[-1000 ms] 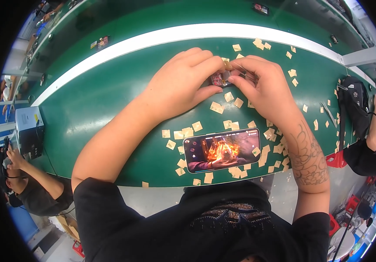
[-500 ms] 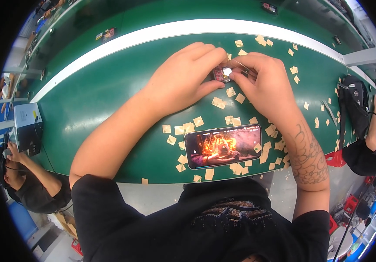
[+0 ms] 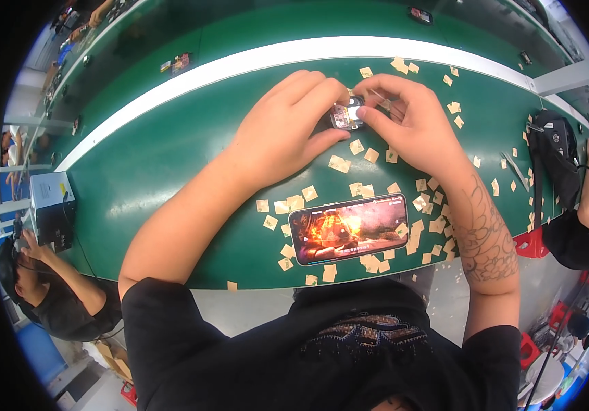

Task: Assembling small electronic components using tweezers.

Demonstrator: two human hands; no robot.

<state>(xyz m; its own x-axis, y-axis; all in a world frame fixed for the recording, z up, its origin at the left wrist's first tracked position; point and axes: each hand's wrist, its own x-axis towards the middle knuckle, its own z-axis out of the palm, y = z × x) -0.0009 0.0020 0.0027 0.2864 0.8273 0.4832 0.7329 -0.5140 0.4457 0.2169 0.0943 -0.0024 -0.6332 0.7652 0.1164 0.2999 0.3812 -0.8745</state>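
Observation:
My left hand (image 3: 287, 123) is closed around the left side of a small electronic device (image 3: 341, 119), thumb at its near edge and fingers at its far edge. Inside the device show a reddish circuit board and a pale square part. From the right, my right hand (image 3: 411, 113) reaches over it with the thumb on or just above the pale part. A thin metal tool, seemingly tweezers (image 3: 381, 96), lies in the curl of my right fingers; its tips are hidden. Small tan paper squares (image 3: 340, 164) lie scattered on the green table near both hands.
A phone (image 3: 349, 229) playing a video lies in front of me among paper squares. Another pair of tweezers (image 3: 516, 170) and a black bag (image 3: 553, 154) are at the right. A white rail (image 3: 240, 56) crosses behind my hands. At left stands a box (image 3: 53, 205); people sit on both sides.
The device has turned slightly, so more of its inside and pale part shows. My right thumb has shifted a little over it. The whole view has moved slightly, and the phone's picture differs.

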